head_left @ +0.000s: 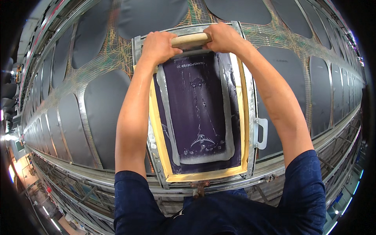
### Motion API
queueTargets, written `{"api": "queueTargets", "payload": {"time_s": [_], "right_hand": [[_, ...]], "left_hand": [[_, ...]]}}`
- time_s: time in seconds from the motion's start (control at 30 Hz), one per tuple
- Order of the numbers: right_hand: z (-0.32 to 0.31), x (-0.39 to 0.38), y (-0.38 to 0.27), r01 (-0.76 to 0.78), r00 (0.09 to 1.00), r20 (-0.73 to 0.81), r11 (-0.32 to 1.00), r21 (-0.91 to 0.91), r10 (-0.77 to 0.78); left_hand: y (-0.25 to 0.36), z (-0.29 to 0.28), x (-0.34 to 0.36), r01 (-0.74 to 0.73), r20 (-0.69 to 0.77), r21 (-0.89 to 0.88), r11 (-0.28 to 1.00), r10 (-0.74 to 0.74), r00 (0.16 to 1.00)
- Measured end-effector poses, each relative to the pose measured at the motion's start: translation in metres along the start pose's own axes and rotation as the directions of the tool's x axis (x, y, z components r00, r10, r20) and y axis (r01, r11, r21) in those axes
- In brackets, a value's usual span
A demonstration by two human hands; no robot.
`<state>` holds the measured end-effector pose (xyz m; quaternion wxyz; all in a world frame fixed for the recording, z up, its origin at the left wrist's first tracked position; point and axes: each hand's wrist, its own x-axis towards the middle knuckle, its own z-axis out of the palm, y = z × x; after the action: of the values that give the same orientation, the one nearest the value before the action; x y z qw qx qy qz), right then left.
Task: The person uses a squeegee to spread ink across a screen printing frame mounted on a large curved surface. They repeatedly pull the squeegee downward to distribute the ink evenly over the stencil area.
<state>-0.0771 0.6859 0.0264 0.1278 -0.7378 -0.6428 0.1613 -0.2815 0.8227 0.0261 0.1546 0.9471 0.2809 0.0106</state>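
Note:
My left hand (159,47) and my right hand (223,39) are closed on the two ends of a pale wooden squeegee handle (190,39), at the far end of a screen-printing frame. The metal frame (252,98) has yellow tape (168,164) along its inner edges around a dark purple mesh (196,102). Pale lettering, a fine printed pattern and a grey, wet-looking border show on the mesh. The squeegee's blade is mostly hidden. A white side handle (259,133) sticks out from the frame's right side.
Rows of black rounded panels (105,117) lie on both sides and beyond the frame, on a long table streaked with coloured lines (117,43). A metal rail (274,175) runs along the near edge. Racks and lit tube lamps show at the rims.

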Motion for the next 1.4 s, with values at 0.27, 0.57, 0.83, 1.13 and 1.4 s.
{"api": "queueTargets", "payload": {"time_s": [0.27, 0.57, 0.83, 1.13, 1.4], "right_hand": [[0.045, -0.143, -0.059, 0.098, 0.992, -0.076, 0.994, -0.053, -0.102], [0.096, -0.358, -0.144, 0.114, 0.991, -0.081, 0.99, 0.08, -0.107], [0.064, -0.314, -0.028, -0.685, 0.56, -0.315, 0.642, 0.344, 0.767], [0.039, -0.315, -0.053, -0.503, 0.655, -0.392, 0.761, 0.411, 0.645], [0.147, -0.23, -0.173, -0.268, 0.64, -0.526, 0.804, 0.531, 0.56]], "left_hand": [[0.057, 0.026, -0.15, -0.062, -0.012, 0.009, 0.998, 0.062, 0.998], [0.142, 0.084, -0.374, -0.159, -0.225, -0.06, 0.985, 0.142, 0.964], [0.145, 0.091, -0.387, -0.118, -0.209, -0.014, 0.993, 0.113, 0.971], [0.139, 0.061, -0.416, -0.116, -0.365, -0.148, 0.982, 0.054, 0.929], [-0.024, 0.016, -0.464, 0.008, -0.164, 0.042, 0.999, -0.001, 0.986]]}}
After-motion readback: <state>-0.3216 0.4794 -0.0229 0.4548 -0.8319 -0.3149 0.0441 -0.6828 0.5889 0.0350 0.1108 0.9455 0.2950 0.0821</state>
